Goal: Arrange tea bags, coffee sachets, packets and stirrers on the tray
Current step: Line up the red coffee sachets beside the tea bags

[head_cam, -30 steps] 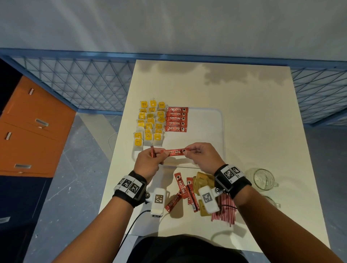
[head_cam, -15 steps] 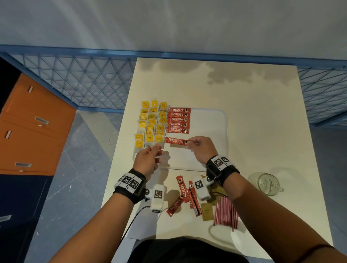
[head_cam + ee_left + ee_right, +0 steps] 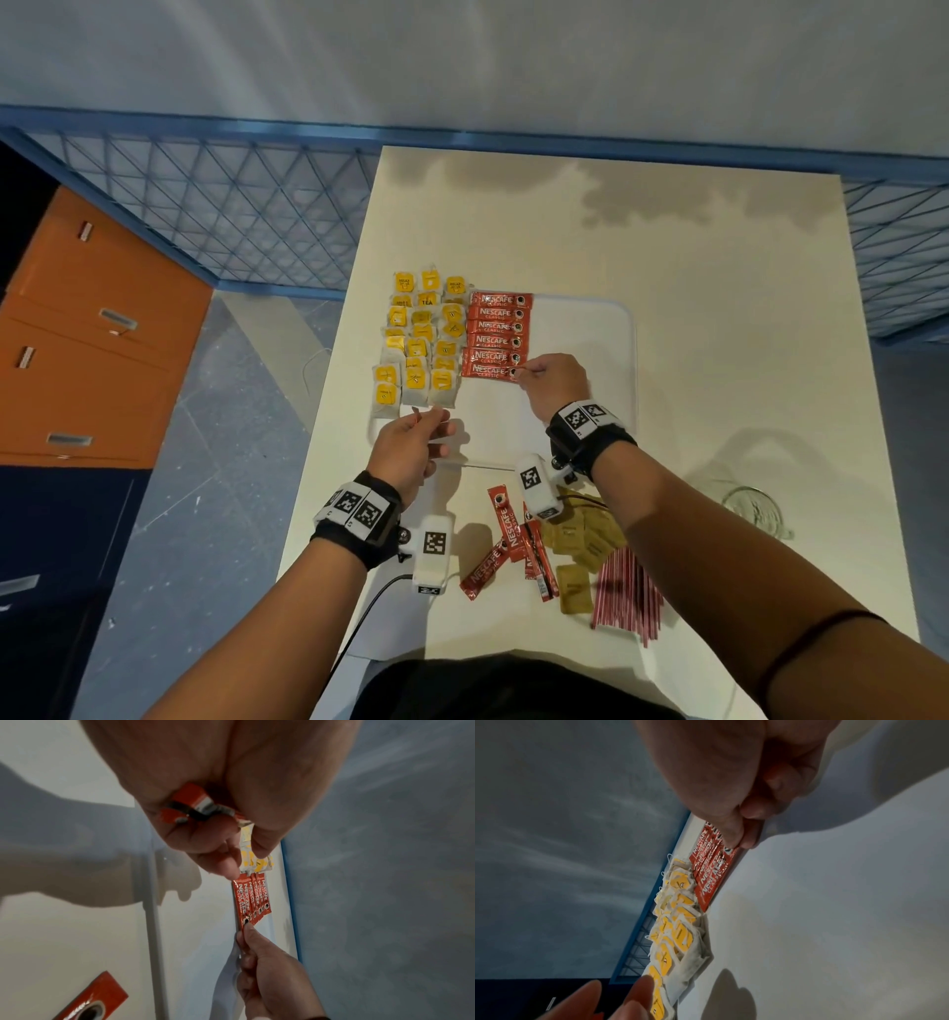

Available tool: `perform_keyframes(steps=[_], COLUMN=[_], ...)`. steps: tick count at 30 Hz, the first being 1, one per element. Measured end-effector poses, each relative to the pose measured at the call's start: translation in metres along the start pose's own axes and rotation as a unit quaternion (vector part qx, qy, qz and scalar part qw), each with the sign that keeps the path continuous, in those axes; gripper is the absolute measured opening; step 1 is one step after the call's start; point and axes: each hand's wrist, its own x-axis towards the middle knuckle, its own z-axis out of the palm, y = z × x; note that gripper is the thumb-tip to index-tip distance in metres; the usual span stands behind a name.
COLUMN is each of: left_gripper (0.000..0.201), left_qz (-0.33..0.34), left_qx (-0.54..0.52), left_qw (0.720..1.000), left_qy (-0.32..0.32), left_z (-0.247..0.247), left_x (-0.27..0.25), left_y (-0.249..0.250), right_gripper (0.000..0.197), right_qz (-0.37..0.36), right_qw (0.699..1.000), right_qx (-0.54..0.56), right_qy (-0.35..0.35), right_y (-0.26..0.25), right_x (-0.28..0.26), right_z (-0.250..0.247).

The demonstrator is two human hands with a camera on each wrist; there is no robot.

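Note:
A white tray [image 3: 583, 329] carries several yellow tea bags [image 3: 418, 344] along its left side. Beside them is a column of red coffee sachets [image 3: 497, 326]. The nearest sachet [image 3: 485, 371] lies flat at the bottom of that column, and my right hand [image 3: 518, 372] pinches its right end. The right wrist view shows that thumb and finger on the sachet's [image 3: 712, 880] end. My left hand [image 3: 431, 419] hovers over the tray's front left, below the tea bags. It grips more red sachets [image 3: 191, 806] folded in its palm.
On the table in front of the tray lie loose red sachets [image 3: 506, 534], brown packets [image 3: 583, 542] and a bundle of red stirrers [image 3: 624, 591]. A glass mug [image 3: 755, 511] stands at the right. An orange drawer cabinet [image 3: 77, 360] stands left of the table.
My right hand carried the sachet from in front of me onto the tray and set it under the column. My left hand let go of its end and stayed near the tea bags.

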Motion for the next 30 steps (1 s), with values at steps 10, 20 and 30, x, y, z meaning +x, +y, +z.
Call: perform_keyframes(steps=[10,20,30], left_gripper=[0.02,0.026,0.043], left_qz=[-0.007,-0.02,-0.026], left_qx=[0.007,0.001,-0.009], left_qw=[1.0,0.999,0.993], left_qy=[0.001,-0.037,-0.118], left_z=[0.002,0.003,0.009], left_x=[0.001,-0.001,-0.003], left_y=[-0.002,0.0,-0.004], right_gripper=[0.022,0.044,0.026], right_qz=[0.024,0.038,-0.022], right_qw=[1.0,0.999,0.989], right_qx=[-0.003,-0.002,0.115], right_qy=[0.003,0.001,-0.092], right_y=[-0.004,-0.007,-0.001], right_x=[0.003,-0.007,-0.042], right_z=[0.001,-0.005,-0.016])
